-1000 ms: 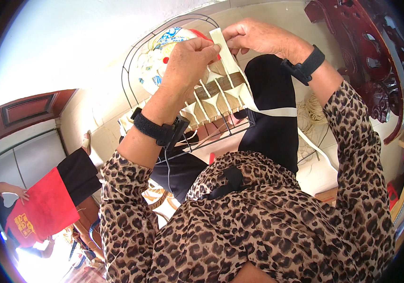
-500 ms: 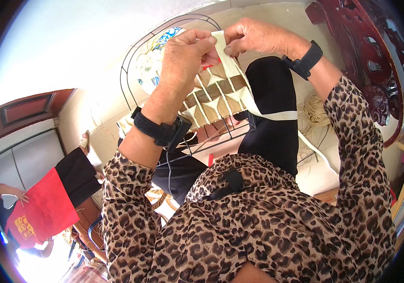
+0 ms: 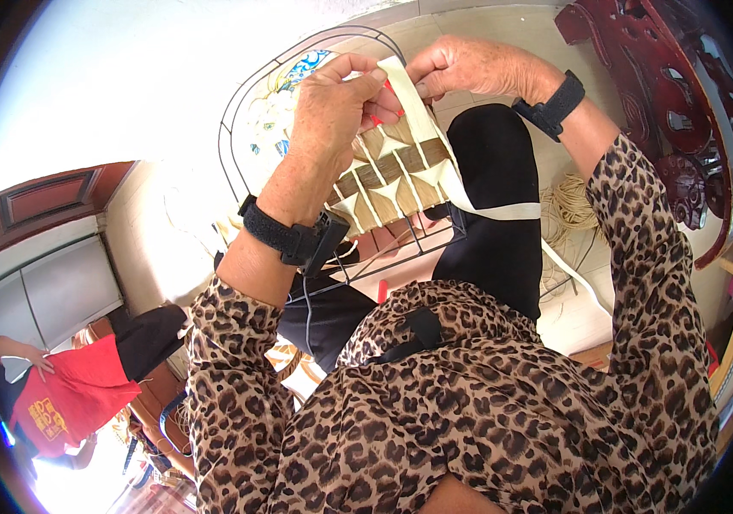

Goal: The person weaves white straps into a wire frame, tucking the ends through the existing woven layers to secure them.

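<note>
A black wire frame [image 3: 223, 137] stands before me, its lower part wrapped in woven cream and brown straps [image 3: 392, 171] that form a patterned panel. One flat cream strap [image 3: 418, 116] rises from the panel's far right part. My left hand [image 3: 336, 103] pinches this strap near its top end, thumb against fingers. My right hand [image 3: 478, 68] is closed in a pinch at the strap's right edge; what lies between its fingertips is hidden. A loose cream tail [image 3: 508, 211] runs from the panel across my dark trouser leg. Something red shows behind my left fingertips.
Coiled cream cord [image 3: 570, 206] lies on the tiled floor to the right. Beyond it stands carved dark red wooden furniture [image 3: 675, 111]. At the left another person in a red apron [image 3: 83, 390] stands by a grey cabinet [image 3: 75, 270]. A blue-and-white patterned piece [image 3: 305, 65] sits behind the frame.
The strap's top end has tilted slightly left, and my right fingertips have shifted a little along its edge. The person at the left has leaned or shifted, changing the apron's outline.
</note>
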Demonstrator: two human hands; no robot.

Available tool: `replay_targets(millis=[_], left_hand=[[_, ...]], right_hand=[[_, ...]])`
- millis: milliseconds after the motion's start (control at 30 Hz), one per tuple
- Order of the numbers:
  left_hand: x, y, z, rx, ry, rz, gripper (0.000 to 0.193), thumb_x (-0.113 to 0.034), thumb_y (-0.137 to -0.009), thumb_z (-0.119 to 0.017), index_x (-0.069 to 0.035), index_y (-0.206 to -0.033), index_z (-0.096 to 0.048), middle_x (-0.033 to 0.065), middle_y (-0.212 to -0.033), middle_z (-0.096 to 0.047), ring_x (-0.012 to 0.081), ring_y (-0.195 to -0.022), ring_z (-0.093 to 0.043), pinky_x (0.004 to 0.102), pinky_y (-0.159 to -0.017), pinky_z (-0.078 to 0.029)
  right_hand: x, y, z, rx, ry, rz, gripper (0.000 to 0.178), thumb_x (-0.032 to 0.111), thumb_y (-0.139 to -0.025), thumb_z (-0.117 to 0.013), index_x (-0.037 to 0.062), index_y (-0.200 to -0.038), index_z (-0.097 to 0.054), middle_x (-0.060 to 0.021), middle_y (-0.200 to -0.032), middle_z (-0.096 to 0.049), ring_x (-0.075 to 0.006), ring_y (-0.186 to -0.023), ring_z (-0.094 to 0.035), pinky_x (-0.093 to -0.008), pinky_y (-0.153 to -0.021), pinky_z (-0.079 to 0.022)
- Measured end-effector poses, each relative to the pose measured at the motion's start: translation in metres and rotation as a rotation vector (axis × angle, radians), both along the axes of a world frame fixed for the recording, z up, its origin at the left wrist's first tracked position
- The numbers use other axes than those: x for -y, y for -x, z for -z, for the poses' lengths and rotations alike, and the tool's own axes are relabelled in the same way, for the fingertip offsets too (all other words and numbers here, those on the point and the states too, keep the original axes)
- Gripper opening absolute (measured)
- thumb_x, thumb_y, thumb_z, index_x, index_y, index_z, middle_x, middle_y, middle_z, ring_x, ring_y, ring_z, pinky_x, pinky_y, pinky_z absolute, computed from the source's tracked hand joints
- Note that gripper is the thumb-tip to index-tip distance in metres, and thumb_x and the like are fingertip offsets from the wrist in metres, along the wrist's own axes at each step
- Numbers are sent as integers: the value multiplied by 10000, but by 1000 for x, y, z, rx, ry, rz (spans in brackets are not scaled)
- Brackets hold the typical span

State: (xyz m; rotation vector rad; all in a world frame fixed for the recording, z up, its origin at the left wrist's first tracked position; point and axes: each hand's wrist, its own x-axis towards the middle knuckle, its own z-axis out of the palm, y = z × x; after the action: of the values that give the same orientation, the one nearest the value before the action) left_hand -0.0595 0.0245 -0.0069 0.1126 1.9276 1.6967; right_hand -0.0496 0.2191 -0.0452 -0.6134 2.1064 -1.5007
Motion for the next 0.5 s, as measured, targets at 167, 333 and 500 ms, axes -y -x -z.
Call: replay_targets(millis=[167, 333, 500], left_hand=[[0, 0, -1, 16, 5, -1, 81, -77, -853, -533, -6, -848, -574, 116, -684, -639, 150, -557, -601, 216, -505, -441], [0, -3, -5, 11, -29, -4, 65, -65, -805, -553, -6, -808, -581, 110, -689, -637, 137, -583, -595, 211, -493, -416], [-2, -10, -12, -82, 51, 64, 88, -112, -818, -563, -39, -797, -607, 50, -707, -632, 93, -630, -565, 206, -566, -392]], right_hand=[[0, -4, 4, 27, 95, 73, 301, 204, -879, -534, -9, -1076, -614, -13, -813, -612, -97, -732, -526, -256, -728, -453], [2, -4, -3, -18, 39, 49, 341, 268, -872, -527, 1, -1064, -618, -60, -854, -641, -130, -749, -586, -266, -763, -478], [2, -8, -12, -37, -52, 74, 256, 197, -884, -510, -9, -994, -616, -21, -810, -615, -103, -769, -566, -255, -757, -458]])
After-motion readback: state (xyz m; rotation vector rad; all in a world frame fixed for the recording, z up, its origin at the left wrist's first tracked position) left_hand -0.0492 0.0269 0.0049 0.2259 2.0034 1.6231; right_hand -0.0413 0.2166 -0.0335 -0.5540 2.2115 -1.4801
